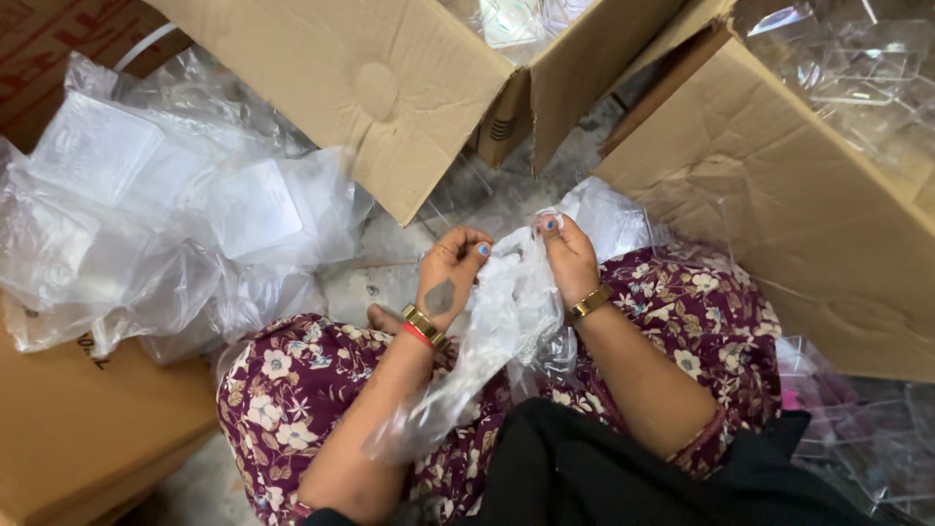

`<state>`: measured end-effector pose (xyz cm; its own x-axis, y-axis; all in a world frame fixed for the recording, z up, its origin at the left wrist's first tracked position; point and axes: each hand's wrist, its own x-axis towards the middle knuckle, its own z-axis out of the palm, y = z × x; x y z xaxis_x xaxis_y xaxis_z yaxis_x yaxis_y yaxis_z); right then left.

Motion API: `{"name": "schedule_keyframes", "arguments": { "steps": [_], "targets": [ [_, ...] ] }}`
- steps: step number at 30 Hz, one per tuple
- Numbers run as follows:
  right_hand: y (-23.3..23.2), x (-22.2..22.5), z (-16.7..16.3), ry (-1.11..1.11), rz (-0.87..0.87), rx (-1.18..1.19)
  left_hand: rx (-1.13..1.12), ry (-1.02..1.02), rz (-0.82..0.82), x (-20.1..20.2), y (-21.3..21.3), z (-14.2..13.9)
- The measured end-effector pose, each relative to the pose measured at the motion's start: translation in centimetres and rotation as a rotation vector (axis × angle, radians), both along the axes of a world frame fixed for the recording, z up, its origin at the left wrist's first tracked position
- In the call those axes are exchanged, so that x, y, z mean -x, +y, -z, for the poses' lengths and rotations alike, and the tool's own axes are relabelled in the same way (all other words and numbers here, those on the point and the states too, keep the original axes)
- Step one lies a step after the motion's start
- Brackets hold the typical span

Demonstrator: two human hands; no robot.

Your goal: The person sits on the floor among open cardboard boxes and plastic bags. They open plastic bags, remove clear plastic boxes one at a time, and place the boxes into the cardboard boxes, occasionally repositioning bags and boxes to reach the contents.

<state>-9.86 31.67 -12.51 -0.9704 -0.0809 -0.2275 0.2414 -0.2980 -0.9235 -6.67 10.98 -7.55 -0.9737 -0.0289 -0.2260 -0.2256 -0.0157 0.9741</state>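
Observation:
Both my hands grip one crumpled clear plastic bag (499, 312) above my lap. My left hand (450, 276) pinches its upper left edge, fingers curled, gold and red bangles on the wrist. On the upper right edge my right hand (568, 255) pinches the film, a gold bangle on its wrist. The bag hangs down between my forearms over my floral-print trousers (292, 390).
A big heap of clear plastic bags holding clear trays (156, 205) lies at the left on a cardboard box (88, 419). An open cardboard box (390, 88) stands ahead, another (808, 214) at the right with clear plastic containers (857, 68). Grey floor (390, 282) shows between.

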Motion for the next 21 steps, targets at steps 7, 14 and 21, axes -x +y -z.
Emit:
{"name": "schedule_keyframes", "arguments": {
  "steps": [7,14,21],
  "targets": [
    [-0.8,-1.2,0.3,-0.103,0.013,0.028,0.093,0.072,-0.052,-0.7,1.7,-1.3],
    [-1.0,-1.6,-0.7,-0.003,0.022,-0.238,-0.081,0.296,0.02,-3.3,2.6,-3.6],
    [-2.5,-1.9,-4.5,-0.077,-0.099,0.162,-0.028,0.126,0.144,-2.6,2.9,-2.8]
  ]
}}
